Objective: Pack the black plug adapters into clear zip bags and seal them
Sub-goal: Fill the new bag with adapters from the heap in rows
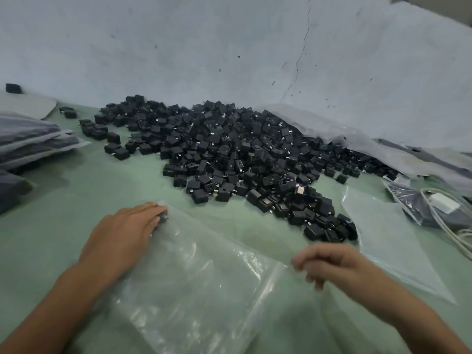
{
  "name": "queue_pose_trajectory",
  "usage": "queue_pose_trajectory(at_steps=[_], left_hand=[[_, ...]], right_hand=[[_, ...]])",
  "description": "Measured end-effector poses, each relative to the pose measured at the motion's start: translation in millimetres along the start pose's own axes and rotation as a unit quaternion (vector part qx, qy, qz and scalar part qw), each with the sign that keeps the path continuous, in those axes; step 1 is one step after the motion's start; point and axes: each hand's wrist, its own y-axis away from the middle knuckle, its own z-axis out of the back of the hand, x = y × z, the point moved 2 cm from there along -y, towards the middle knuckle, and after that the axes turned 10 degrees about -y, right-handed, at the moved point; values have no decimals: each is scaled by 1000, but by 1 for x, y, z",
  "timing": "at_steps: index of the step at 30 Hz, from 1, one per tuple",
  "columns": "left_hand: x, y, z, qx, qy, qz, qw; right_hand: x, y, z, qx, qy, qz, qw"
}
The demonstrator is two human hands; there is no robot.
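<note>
A small packing workshop: a green counter (76,200) against a cracked, bare wall (229,47) carries a bulk heap of black plug adapters (229,149) and stacks of filled bags (30,141).

A pale green table (76,200) fills the foreground and runs back to a pale blue-grey wall (178,47). The wall is scuffed with small dark marks, and a thin crack (301,54) wanders down it from the top edge toward the tabletop. The light is soft and even, casting only faint shadows on the green surface. No window is in view.
</note>
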Motion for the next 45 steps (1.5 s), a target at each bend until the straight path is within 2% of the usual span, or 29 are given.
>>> queue_pose_trajectory(at_steps=[2,4,7,9,15,17,19,21,22,26,29,31,36,37,40,41,45], left_hand=[[0,0,0,1,0,-2,1000],[1,-1,1,3,-7,-5,1000],[1,0,1,3,-1,-3,1000],[1,0,2,4,-2,-3,1000],[0,0,2,16,-4,2,1000],[0,-1,2,19,-7,4,1000],[0,-1,2,19,-5,4,1000],[0,-1,3,15,-5,3,1000],[0,-1,3,13,-4,3,1000],[-2,1,4,4,3,3,1000],[-3,2,5,-6,12,0,1000],[-3,2,5,-5,13,1,1000],[-2,2,5,-9,12,0,1000],[-2,2,6,-12,12,-3,1000],[-4,2,7,-15,15,-8,1000],[-4,1,8,-13,13,-8,1000],[-4,1,7,-10,4,-5,1000]], right_hand=[[-9,-23,25,-111,115,24,987],[-23,-47,41,-174,238,11,955],[-48,-75,47,-156,353,-60,921],[-60,-83,45,-144,372,-81,913],[-64,-79,48,-200,361,-57,909],[-58,-70,49,-233,273,-45,932],[-48,-58,46,-261,92,-41,960],[-37,-41,37,-252,-81,-41,964],[-34,-29,31,-233,-125,-48,963],[-30,18,-14,-58,-219,-133,965],[-24,33,-60,90,-311,-197,925],[-19,30,-88,131,-381,-221,888],[-3,-6,-131,105,-419,-171,886],[0,-14,-137,108,-443,-164,875],[6,-42,-156,97,-549,-183,810],[7,-53,-164,87,-561,-181,803],[11,-97,-191,48,-535,-147,831]])
